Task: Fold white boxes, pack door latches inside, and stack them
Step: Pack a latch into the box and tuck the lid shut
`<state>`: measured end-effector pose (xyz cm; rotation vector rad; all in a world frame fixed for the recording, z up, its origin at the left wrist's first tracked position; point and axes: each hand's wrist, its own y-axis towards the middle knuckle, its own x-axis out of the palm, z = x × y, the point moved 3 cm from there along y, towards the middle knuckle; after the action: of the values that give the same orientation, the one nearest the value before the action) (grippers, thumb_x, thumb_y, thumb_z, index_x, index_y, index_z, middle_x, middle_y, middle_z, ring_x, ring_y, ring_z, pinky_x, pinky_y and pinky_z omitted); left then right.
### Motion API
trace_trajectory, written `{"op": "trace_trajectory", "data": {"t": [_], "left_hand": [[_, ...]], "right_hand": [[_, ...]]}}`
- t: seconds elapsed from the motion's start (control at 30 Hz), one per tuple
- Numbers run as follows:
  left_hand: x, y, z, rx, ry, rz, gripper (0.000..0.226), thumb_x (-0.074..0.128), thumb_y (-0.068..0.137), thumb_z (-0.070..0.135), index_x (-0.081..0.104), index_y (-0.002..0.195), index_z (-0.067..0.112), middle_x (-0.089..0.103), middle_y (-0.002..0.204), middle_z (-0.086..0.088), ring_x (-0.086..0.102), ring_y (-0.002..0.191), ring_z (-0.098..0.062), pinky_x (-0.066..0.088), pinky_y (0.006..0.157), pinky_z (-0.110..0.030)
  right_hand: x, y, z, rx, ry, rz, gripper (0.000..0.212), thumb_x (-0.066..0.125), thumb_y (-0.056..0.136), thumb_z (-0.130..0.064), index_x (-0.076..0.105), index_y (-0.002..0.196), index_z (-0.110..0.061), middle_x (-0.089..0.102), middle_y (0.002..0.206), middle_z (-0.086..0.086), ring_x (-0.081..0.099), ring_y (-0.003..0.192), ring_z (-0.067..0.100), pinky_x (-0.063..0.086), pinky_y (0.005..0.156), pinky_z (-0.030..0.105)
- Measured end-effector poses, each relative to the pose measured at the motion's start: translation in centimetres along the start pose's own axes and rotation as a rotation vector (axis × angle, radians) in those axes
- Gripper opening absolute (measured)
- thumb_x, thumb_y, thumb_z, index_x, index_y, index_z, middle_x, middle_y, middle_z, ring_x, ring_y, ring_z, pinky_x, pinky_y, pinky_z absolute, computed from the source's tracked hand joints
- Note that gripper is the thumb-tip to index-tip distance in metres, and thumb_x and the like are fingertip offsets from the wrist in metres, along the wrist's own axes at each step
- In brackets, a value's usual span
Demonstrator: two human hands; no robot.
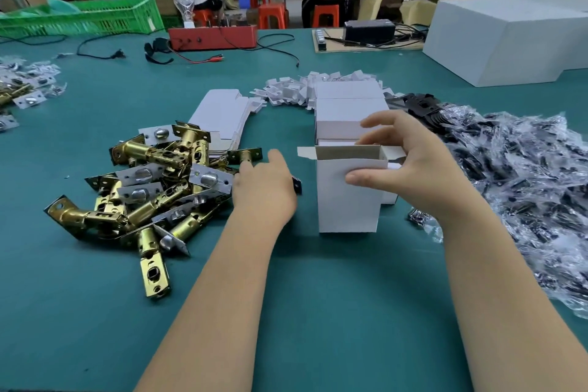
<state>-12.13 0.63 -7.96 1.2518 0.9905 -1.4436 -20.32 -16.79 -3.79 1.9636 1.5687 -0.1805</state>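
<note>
Right hand [410, 165] pinching upright open white box [346, 197]; left hand [264, 188] perhaps gripping a latch.

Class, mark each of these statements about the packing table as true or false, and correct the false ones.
1. The white box by the right hand stands upright with its top open. True.
2. The left hand is inside the box. False: it reaches toward the pile of brass latches, outside the box.
3. Flat unfolded boxes lie behind the latch pile. True.
4. The table surface is red. False: it is teal green.
5. Closed white boxes sit behind the open one. True.
</note>
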Motion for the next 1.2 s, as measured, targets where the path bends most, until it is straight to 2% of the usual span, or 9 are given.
{"op": "trace_trajectory", "data": {"t": [0.13, 0.27, 0.43, 0.6, 0.7, 0.83, 1.03, 1.13, 1.2], "left_hand": [[-0.4, -1.0, 0.4, 0.061, -0.015, -0.146, 0.053, 0.069, 0.08, 0.035, 0.041, 0.121, 0.015, 0.054, 0.106, -0.008, 0.052, 0.104, -0.031, 0.04, 0.074, -0.034], [-1.0, -1.8, -0.8, 0.007, 0.032, -0.202, 0.029, 0.068, 0.08, 0.028, 0.044, 0.085, 0.012, 0.047, 0.077, -0.002, 0.049, 0.07, -0.02, 0.035, 0.055, -0.029], [-2.3, -1.6, -1.2, -0.076, -0.203, 0.017, 0.049, 0.07, 0.08, 0.022, 0.036, 0.113, 0.01, 0.053, 0.082, -0.003, 0.054, 0.085, -0.028, 0.042, 0.064, -0.034], [-3.3, -1.0, -2.1, 0.003, -0.679, 0.184, 0.074, 0.082, 0.071, 0.016, 0.041, 0.132, 0.025, 0.066, 0.092, 0.009, 0.058, 0.089, -0.013, 0.047, 0.08, -0.03], [-3.8, -1.3, -1.6, 0.032, -0.952, 0.321, 0.063, 0.084, 0.069, 0.02, 0.043, 0.114, 0.034, 0.068, 0.082, 0.015, 0.062, 0.083, -0.001, 0.046, 0.07, -0.022], [-4.9, -1.9, -1.7, 0.056, -1.268, 0.528, 0.035, 0.077, 0.081, 0.018, 0.056, 0.105, 0.031, 0.072, 0.084, 0.018, 0.068, 0.079, 0.001, 0.054, 0.076, -0.018], [-5.0, -1.4, -1.9, 0.157, -2.072, 0.36, 0.022, 0.044, 0.1, 0.001, 0.062, 0.111, 0.008, 0.074, 0.098, -0.004, 0.068, 0.096, -0.016, 0.056, 0.083, -0.031], [-5.1, -1.2, -2.1, 0.146, -2.301, 0.267, 0.021, 0.041, 0.101, 0.006, 0.06, 0.111, 0.007, 0.074, 0.1, -0.008, 0.07, 0.092, -0.017, 0.057, 0.083, -0.03], [-5.1, -1.2, -2.2, 0.126, -2.406, 0.265, 0.02, 0.04, 0.102, 0.008, 0.057, 0.111, 0.005, 0.073, 0.1, -0.009, 0.07, 0.09, -0.017, 0.058, 0.081, -0.03]], "right_hand": [[0.2, 0.2, 0.2, -0.018, 0.019, 0.006, 0.04, 0.085, 0.064, -0.028, 0.061, 0.092, -0.044, 0.063, 0.097, -0.031, 0.056, 0.087, -0.015, 0.038, 0.069, 0.001], [-0.1, 0.5, 0.7, 0.014, 0.071, 0.087, 0.035, 0.085, 0.066, -0.026, 0.063, 0.09, -0.039, 0.063, 0.09, -0.032, 0.055, 0.077, -0.015, 0.04, 0.068, 0.002], [-0.6, 0.8, 1.4, 0.084, 0.08, 0.207, 0.036, 0.084, 0.068, -0.032, 0.061, 0.095, -0.04, 0.063, 0.097, -0.021, 0.057, 0.086, -0.009, 0.047, 0.076, 0.015], [-0.3, 0.7, 1.3, 0.088, 0.108, 0.143, 0.042, 0.085, 0.065, -0.034, 0.062, 0.099, -0.041, 0.065, 0.098, -0.021, 0.059, 0.084, -0.012, 0.045, 0.07, 0.006], [-0.1, 0.7, 1.3, 0.103, 0.101, 0.119, 0.043, 0.085, 0.064, -0.034, 0.062, 0.1, -0.041, 0.065, 0.1, -0.02, 0.058, 0.083, -0.013, 0.042, 0.067, 0.002], [0.4, 0.6, 1.1, 0.12, 0.102, 0.023, 0.046, 0.086, 0.061, -0.034, 0.063, 0.101, -0.042, 0.067, 0.101, -0.018, 0.062, 0.083, -0.008, 0.045, 0.07, 0.005], [0.9, 0.4, 0.5, 0.127, 0.101, -0.022, 0.041, 0.086, 0.061, -0.033, 0.065, 0.096, -0.039, 0.067, 0.1, -0.022, 0.063, 0.08, -0.002, 0.045, 0.07, 0.008], [1.4, 0.1, -0.3, 0.098, 0.12, -0.12, 0.042, 0.087, 0.063, -0.029, 0.064, 0.097, -0.039, 0.067, 0.101, -0.025, 0.066, 0.08, 0.005, 0.05, 0.073, 0.016], [1.8, -0.1, -0.6, 0.07, 0.129, -0.157, 0.047, 0.087, 0.065, -0.027, 0.062, 0.102, -0.04, 0.066, 0.101, -0.027, 0.062, 0.078, -0.005, 0.047, 0.069, 0.01]]}}
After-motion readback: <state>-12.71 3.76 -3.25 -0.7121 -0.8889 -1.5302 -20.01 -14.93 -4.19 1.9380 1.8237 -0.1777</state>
